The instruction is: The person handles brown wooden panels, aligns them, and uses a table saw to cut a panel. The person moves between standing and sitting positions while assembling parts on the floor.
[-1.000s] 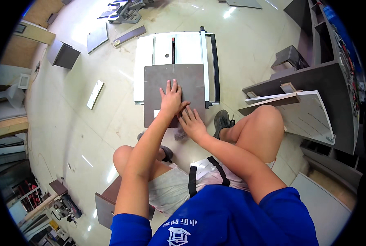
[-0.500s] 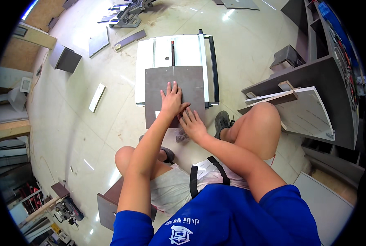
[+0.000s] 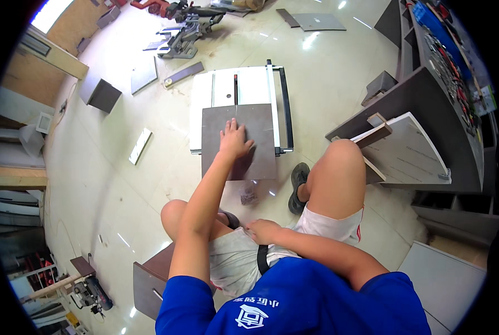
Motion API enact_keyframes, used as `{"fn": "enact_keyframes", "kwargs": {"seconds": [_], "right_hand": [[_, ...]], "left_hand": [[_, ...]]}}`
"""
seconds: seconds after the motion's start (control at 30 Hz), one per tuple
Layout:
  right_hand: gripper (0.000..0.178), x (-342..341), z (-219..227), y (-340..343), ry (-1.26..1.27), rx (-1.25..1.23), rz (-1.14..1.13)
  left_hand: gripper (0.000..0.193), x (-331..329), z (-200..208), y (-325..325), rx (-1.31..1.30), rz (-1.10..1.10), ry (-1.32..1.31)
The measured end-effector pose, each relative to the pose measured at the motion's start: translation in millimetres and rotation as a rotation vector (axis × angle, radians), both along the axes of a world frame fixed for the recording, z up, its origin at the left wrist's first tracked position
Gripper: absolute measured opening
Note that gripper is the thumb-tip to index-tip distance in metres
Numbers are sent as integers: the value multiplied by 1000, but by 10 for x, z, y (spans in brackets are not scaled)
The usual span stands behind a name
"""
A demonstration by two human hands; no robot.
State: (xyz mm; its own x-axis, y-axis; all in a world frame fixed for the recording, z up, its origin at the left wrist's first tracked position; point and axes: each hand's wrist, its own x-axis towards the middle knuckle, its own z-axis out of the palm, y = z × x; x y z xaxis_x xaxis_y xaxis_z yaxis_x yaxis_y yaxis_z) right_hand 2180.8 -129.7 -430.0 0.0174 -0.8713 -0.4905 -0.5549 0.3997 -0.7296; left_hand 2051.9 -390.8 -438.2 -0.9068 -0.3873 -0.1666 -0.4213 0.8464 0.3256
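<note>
A square grey-brown panel lies flat on the white top of a table saw, sticking out past its near edge. My left hand rests open on the panel's middle, fingers spread and pointing away from me. Beyond the panel's far edge runs the saw's dark slot, with a bit of red at its far end. My right hand is drawn back to my lap over the light shorts, beside a black strap. Its fingers are curled in, and whatever they hold is hidden.
A dark rail runs along the saw's right side. Left on the floor are a white strip and a grey box. A large grey cabinet with tools and leaning boards stands right. A mitre saw sits far off.
My right hand has left the panel's near edge and come back to my lap. My left hand stays on the panel. The whole view has shifted slightly.
</note>
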Motion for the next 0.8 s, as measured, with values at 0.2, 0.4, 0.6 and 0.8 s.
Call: {"fn": "enact_keyframes", "kwargs": {"seconds": [0.2, 0.4, 0.6, 0.8], "right_hand": [[36, -64, -32, 211, -6, -6, -93], [39, 142, -679, 381, 17, 20, 15], [45, 90, -116, 534, 161, 129, 316], [48, -646, 719, 540, 146, 51, 257]], "left_hand": [[53, 386, 1028, 39, 197, 55, 529], [26, 1211, 1207, 449, 1303, 763, 871], [23, 1619, 423, 337, 1484, 1487, 1364], [14, 2091, -1013, 191, 1004, 1782, 1194]]}}
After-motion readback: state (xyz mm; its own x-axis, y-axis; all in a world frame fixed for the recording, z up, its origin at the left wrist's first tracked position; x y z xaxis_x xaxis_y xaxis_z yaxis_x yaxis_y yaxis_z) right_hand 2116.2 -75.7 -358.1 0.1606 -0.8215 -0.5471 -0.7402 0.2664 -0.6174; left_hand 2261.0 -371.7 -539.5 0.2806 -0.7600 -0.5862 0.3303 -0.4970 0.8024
